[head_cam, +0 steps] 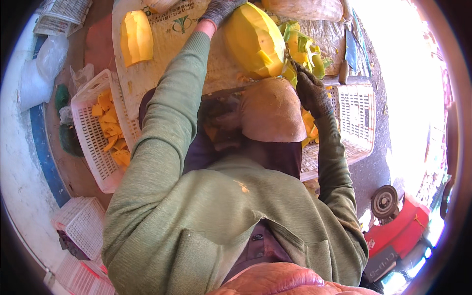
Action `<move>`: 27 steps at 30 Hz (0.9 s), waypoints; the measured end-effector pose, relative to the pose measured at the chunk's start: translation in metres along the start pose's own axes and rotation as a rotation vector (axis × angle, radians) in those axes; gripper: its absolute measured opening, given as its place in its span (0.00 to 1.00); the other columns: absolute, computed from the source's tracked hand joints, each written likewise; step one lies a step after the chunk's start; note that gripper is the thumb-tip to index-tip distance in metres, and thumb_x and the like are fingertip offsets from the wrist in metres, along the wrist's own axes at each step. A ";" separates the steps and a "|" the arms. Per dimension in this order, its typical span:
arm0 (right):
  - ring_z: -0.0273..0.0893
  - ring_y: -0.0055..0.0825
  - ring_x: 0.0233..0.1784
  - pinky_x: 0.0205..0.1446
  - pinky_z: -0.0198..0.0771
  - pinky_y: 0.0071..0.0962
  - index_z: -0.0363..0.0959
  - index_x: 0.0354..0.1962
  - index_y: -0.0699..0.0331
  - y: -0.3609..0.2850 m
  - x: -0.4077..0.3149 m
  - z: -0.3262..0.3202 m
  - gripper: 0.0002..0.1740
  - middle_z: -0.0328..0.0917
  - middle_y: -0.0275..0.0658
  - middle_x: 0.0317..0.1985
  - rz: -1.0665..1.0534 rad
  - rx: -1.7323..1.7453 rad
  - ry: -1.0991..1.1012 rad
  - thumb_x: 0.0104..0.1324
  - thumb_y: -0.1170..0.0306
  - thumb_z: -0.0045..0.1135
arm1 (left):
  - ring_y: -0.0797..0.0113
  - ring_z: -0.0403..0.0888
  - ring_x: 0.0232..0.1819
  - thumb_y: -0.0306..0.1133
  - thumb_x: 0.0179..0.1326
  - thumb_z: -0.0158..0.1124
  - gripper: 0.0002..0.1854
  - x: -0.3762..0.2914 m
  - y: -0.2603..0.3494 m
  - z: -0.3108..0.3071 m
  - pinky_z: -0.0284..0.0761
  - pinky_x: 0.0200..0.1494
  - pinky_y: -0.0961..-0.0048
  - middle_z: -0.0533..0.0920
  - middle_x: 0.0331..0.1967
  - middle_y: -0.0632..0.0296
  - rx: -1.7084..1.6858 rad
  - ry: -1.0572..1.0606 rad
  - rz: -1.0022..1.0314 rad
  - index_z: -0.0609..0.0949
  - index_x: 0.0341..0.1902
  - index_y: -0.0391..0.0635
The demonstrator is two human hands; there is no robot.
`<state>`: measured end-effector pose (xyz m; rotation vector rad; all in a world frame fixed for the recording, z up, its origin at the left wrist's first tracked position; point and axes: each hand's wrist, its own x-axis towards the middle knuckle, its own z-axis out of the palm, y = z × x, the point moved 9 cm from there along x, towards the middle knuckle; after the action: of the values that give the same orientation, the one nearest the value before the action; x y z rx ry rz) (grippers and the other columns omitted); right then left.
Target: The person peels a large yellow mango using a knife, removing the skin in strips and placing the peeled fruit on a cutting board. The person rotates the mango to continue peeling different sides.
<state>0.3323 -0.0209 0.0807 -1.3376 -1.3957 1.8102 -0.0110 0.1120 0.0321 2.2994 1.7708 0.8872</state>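
Note:
A large, mostly peeled yellow pumpkin [254, 40] lies on a table covered with a printed sack [184, 48]. My left hand [222, 13], in a dark knitted glove, rests on its far left end. At the near right side, my gloved right hand [313, 90] grips a slim dark peeling tool [290, 59], its tip against the pumpkin; the tool's exact kind is unclear. Green-yellow peelings [306, 49] are heaped beside the pumpkin. To the left stands a smaller peeled pumpkin piece [136, 38]. A rounded tan cover [273, 110] lies over my knee, just below the pumpkin.
A cleaver [350, 51] lies at the table's right edge, near a pale unpeeled pumpkin [306, 8]. White plastic crates flank me, the left crate [97, 147] and right crate [356, 121], with orange pumpkin pieces [110, 121] in the left one. A red wheeled machine [396, 225] stands lower right.

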 end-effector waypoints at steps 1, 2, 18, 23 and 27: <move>0.63 0.08 0.30 0.33 0.63 0.12 0.74 0.63 0.61 -0.005 0.001 0.008 0.21 0.73 0.22 0.36 -0.006 -0.109 -0.036 0.74 0.69 0.52 | 0.67 0.83 0.47 0.26 0.68 0.46 0.15 -0.007 -0.011 0.013 0.78 0.52 0.70 0.84 0.46 0.60 0.450 -0.022 0.109 0.81 0.51 0.47; 0.63 0.07 0.31 0.35 0.63 0.11 0.74 0.62 0.61 -0.011 -0.001 0.012 0.20 0.74 0.23 0.38 -0.012 -0.211 -0.053 0.74 0.70 0.53 | 0.66 0.83 0.47 0.26 0.68 0.46 0.15 -0.013 -0.018 0.030 0.78 0.51 0.69 0.84 0.46 0.61 0.889 -0.061 0.234 0.81 0.51 0.47; 0.79 0.25 0.57 0.61 0.71 0.27 0.71 0.64 0.61 -0.072 0.003 0.053 0.24 0.80 0.49 0.57 -0.436 -0.627 -0.097 0.75 0.61 0.51 | 0.63 0.83 0.52 0.40 0.70 0.57 0.19 -0.064 -0.027 -0.043 0.76 0.57 0.71 0.86 0.51 0.56 -0.450 0.150 -0.472 0.84 0.55 0.41; 0.77 0.24 0.60 0.62 0.71 0.26 0.71 0.64 0.61 -0.017 -0.051 0.004 0.23 0.78 0.49 0.59 -0.190 -0.556 0.010 0.75 0.65 0.52 | 0.65 0.83 0.52 0.39 0.70 0.56 0.18 -0.073 -0.024 -0.038 0.75 0.56 0.71 0.86 0.50 0.56 -0.756 0.229 -0.640 0.85 0.52 0.40; 0.77 0.38 0.62 0.63 0.74 0.29 0.70 0.63 0.65 -0.004 -0.055 -0.023 0.21 0.77 0.50 0.59 -0.553 -0.711 0.057 0.75 0.70 0.50 | 0.65 0.83 0.47 0.42 0.67 0.61 0.18 -0.077 -0.043 -0.042 0.76 0.53 0.70 0.87 0.47 0.55 -0.579 0.262 -0.521 0.85 0.50 0.39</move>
<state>0.3745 -0.0552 0.1064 -1.1102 -2.2191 0.9353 -0.0800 0.0442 0.0196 1.3364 1.7605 1.3928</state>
